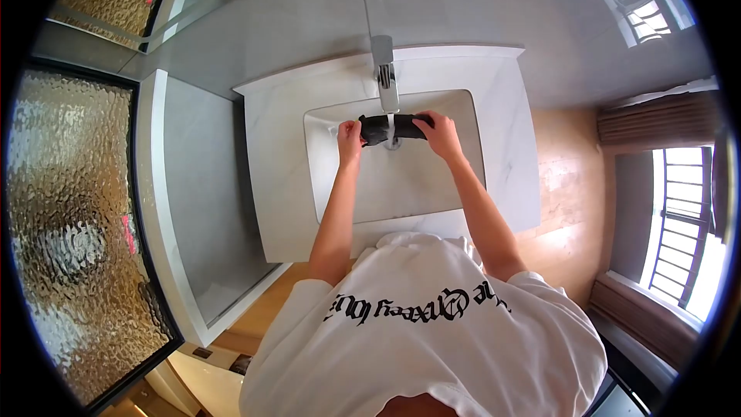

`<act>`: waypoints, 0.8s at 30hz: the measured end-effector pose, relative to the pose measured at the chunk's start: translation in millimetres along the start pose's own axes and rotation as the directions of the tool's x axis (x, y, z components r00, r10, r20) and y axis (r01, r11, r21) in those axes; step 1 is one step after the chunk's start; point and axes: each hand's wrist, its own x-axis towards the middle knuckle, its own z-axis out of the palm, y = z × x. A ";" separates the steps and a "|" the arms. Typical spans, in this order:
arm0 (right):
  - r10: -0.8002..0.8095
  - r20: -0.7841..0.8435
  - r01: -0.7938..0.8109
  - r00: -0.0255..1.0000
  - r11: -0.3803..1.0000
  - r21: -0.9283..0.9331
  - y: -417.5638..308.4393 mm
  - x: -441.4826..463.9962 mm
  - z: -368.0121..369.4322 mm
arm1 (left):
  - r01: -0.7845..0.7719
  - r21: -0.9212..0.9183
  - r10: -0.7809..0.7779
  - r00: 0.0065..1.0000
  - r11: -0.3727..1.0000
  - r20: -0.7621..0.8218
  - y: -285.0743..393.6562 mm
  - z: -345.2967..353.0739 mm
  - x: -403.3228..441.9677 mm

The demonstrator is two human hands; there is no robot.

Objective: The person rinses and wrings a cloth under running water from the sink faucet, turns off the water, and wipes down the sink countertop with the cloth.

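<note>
A black cloth (pixel 407 126), perhaps a sock, is stretched sideways between my two hands over the sink basin (pixel 409 185). Its left end is gripped by my left hand (pixel 350 139), fingers closed. At the other end, my right hand (pixel 441 134) pinches the cloth with thumb and fingers. Water runs from the chrome faucet (pixel 388 89) onto the middle of the cloth. Behind and below the cloth, the drain (pixel 394 144) is partly hidden.
A white marbled countertop (pixel 509 154) surrounds the basin. Grey wall tiles (pixel 455 8) rise behind the faucet. To the left stands a textured glass panel (pixel 73 208) with a dark frame. At right are a barred window (pixel 683 216) and brown curtains (pixel 656 125).
</note>
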 end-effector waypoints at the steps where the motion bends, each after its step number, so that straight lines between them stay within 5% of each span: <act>1: 0.003 -0.002 -0.003 1.000 1.000 0.001 -4.6 -0.2 0.6 | 0.002 0.002 -0.002 1.000 1.000 0.002 2.2 2.0 -2.8; 3: 0.021 -0.028 -0.020 0.999 0.999 0.026 -10.9 1.8 0.9 | -0.125 0.264 0.120 0.992 0.957 0.035 9.4 8.4 -6.4; 9: -0.062 0.008 0.062 0.998 0.998 -0.017 -7.5 -3.6 -3.5 | -0.066 0.561 0.042 0.998 0.825 0.055 12.1 -9.3 3.8; 13: -0.367 -0.236 0.359 0.900 0.930 -0.079 15.7 -8.6 -0.6 | 0.155 0.212 -0.181 0.978 0.965 0.108 19.7 -15.1 -8.4; 15: -0.136 -0.225 0.128 0.965 0.990 -0.051 19.0 -18.1 -6.3 | 0.232 -0.047 -0.218 0.954 0.972 0.206 17.1 -18.7 -13.7; 18: 0.032 -0.107 -0.026 0.994 0.998 0.057 32.6 -22.7 -4.8 | 0.172 0.111 -0.193 0.958 0.979 0.214 11.8 -25.7 -16.2; 22: -0.036 -0.067 0.044 0.997 0.993 0.112 42.2 -21.5 6.0 | 0.144 0.184 -0.172 0.974 0.972 0.146 -2.7 -28.2 -10.5; 24: 0.429 0.064 -0.396 0.901 0.753 0.525 43.9 -18.9 12.8 | 0.019 0.282 -0.063 0.987 0.959 0.148 -6.9 -22.1 -14.1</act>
